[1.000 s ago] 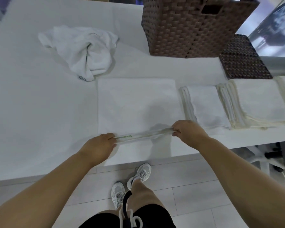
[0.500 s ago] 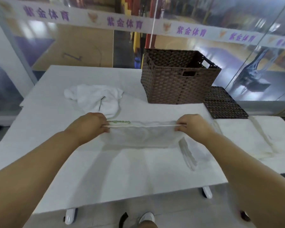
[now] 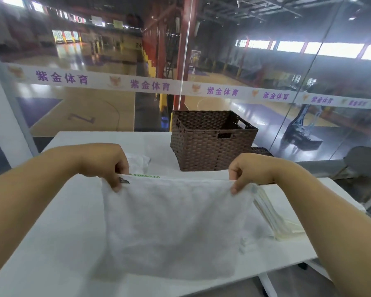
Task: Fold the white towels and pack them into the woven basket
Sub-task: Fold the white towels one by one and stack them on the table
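white towel point(image 3: 171, 228) held up over the worktop point(image 3: 51, 243), pinched at its top corners by left hand point(image 3: 107, 161) and right hand point(image 3: 251, 172), fingers curled on the hem. woven basket point(image 3: 210, 142) standing beyond on the worktop; folded towels point(image 3: 274, 215) stacked at right, crumpled towel point(image 3: 138, 162) behind left hand.

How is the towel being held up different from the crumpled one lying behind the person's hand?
The held towel is lifted and stretched flat, pinched at its top corners by the left hand and right hand; the crumpled towel lies bunched on the table, untouched. The held one shows nearly whole; the crumpled one is mostly hidden behind the left hand. Both are white.
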Demonstrator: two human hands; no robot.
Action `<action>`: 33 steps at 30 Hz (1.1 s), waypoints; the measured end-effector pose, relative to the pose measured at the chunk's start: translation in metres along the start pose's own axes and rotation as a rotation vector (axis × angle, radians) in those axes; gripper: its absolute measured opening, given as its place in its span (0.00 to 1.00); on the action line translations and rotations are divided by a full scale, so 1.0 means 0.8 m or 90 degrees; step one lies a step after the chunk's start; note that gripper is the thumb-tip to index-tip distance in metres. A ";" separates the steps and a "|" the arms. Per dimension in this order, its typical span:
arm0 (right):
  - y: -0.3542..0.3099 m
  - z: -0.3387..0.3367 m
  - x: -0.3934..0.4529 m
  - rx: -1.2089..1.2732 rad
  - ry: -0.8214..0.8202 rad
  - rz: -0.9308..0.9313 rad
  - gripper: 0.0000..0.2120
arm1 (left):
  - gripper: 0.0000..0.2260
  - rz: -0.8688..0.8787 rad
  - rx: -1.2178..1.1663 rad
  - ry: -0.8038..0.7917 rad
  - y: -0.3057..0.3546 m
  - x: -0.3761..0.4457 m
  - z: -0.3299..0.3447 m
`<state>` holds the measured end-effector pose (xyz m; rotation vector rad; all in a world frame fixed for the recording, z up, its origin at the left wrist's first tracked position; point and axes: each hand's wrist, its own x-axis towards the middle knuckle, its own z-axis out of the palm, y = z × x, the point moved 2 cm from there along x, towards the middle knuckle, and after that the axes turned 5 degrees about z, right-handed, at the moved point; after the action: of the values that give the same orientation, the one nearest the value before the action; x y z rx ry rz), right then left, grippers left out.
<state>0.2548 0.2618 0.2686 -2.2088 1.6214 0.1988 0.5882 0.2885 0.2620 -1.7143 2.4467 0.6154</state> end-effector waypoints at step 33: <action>0.099 0.273 0.011 0.035 -0.161 -0.077 0.07 | 0.06 -0.183 -0.078 0.007 0.048 -0.041 0.347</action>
<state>0.2081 0.3195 0.0486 -2.1338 1.3393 0.3773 0.5224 0.4323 0.0280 -2.0687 2.1473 0.7322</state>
